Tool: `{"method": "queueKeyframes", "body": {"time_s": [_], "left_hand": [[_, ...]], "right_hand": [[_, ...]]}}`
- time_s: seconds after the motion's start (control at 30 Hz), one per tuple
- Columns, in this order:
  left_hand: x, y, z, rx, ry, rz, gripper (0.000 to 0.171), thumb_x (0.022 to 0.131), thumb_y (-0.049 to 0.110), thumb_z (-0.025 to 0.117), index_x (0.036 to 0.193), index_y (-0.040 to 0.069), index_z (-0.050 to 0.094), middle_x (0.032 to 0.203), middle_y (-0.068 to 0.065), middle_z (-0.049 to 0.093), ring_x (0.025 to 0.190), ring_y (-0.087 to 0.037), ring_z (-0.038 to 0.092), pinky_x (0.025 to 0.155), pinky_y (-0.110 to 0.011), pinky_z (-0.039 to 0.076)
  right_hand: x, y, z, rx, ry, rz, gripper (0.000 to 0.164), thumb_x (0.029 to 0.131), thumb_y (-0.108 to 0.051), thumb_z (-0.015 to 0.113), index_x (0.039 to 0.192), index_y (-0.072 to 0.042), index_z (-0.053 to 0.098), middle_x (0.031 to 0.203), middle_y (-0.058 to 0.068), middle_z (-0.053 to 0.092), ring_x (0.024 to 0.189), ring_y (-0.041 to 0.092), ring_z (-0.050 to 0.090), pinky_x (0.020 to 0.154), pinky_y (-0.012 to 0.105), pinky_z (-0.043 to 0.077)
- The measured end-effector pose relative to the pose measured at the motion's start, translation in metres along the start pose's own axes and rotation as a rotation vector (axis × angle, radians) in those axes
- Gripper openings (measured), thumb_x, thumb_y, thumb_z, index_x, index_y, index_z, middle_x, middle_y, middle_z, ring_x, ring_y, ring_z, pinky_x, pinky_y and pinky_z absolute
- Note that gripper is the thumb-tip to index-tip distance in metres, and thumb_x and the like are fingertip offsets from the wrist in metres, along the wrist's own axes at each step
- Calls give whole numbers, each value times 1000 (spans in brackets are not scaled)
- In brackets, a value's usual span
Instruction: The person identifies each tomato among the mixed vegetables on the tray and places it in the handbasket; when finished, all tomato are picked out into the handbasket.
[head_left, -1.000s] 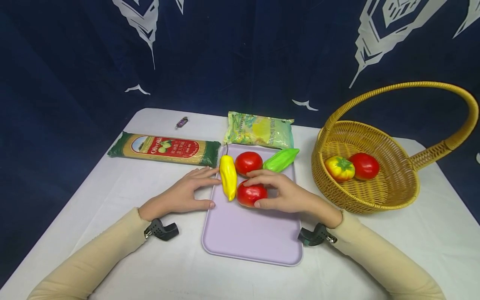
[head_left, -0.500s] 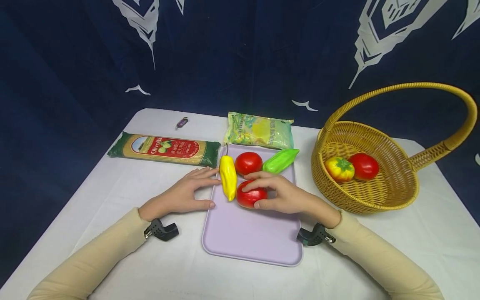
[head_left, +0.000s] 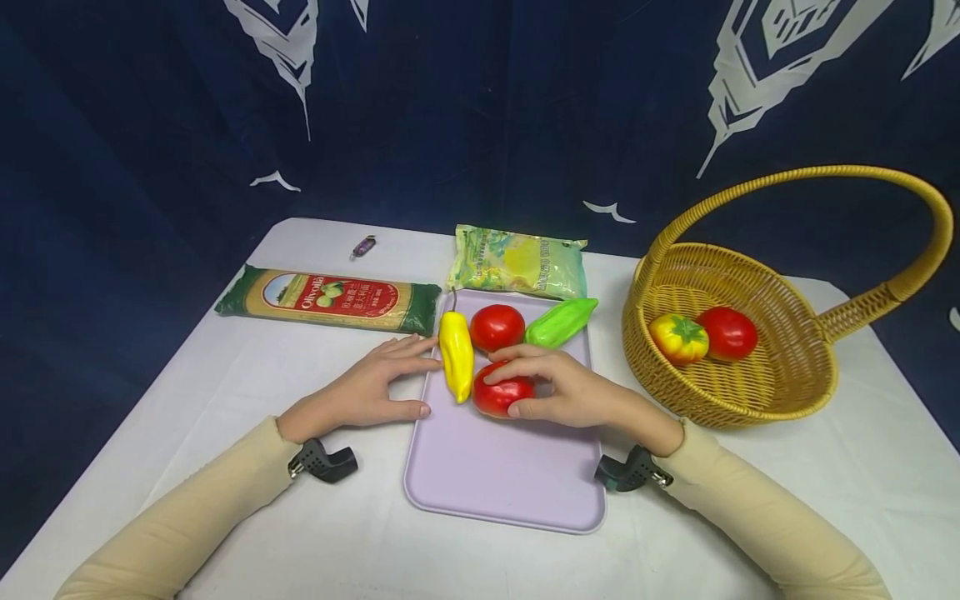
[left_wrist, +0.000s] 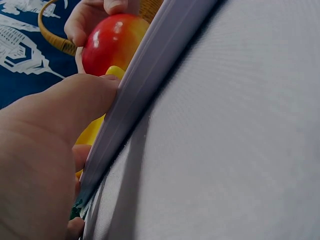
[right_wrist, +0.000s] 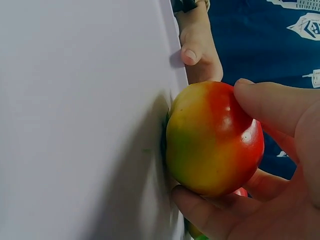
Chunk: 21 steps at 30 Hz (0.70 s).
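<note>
In the head view my right hand point(head_left: 573, 387) grips a glossy tomato point(head_left: 498, 396) from the right, fingers curled over its top and thumb along its near side. The right wrist view shows that tomato's yellow-green underside point(right_wrist: 200, 145) low over the tray surface. My left hand point(head_left: 367, 387) rests with straight fingers at the left rim of the lilac tray point(head_left: 502, 475), its fingertips beside a yellow pepper point(head_left: 456, 354); whether they touch it cannot be told. Behind the gripped tomato lie a second tomato point(head_left: 497, 327) and a green ridged pod, like okra point(head_left: 561, 323).
A wicker basket point(head_left: 787, 392) with a tall handle stands at right, holding a yellow-red tomato point(head_left: 678, 338) and a red one point(head_left: 727, 333). A spaghetti pack point(head_left: 330, 298), a green food packet point(head_left: 521, 262) and a small wrapped candy point(head_left: 363, 246) lie behind.
</note>
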<state>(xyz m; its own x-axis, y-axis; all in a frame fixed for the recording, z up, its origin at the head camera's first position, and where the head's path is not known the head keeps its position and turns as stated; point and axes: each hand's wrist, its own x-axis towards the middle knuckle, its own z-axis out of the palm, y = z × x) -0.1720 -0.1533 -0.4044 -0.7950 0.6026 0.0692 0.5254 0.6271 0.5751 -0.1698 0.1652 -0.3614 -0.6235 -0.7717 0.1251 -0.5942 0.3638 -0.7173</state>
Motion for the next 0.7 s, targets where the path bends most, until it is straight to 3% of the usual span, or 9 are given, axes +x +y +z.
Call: {"method": "queueKeyframes", "body": {"time_s": [0.3, 0.7], "left_hand": [[-1, 0, 0, 3, 4, 2, 61, 85, 39, 78, 141, 19, 63, 166, -5, 37, 156, -39, 28, 124, -67, 21], [0, 0, 1, 13, 12, 16, 60, 85, 38, 79, 140, 19, 63, 166, -6, 37, 155, -40, 28, 125, -66, 20]], "right_hand": [[-1, -2, -3, -4, -14, 0, 42, 88, -11, 77, 129, -13, 70, 144, 17, 59, 129, 32, 59, 101, 37, 58], [-13, -10, -20, 1, 36, 32, 42, 88, -13, 78, 129, -13, 69, 144, 14, 60, 124, 31, 62, 93, 37, 62]]}}
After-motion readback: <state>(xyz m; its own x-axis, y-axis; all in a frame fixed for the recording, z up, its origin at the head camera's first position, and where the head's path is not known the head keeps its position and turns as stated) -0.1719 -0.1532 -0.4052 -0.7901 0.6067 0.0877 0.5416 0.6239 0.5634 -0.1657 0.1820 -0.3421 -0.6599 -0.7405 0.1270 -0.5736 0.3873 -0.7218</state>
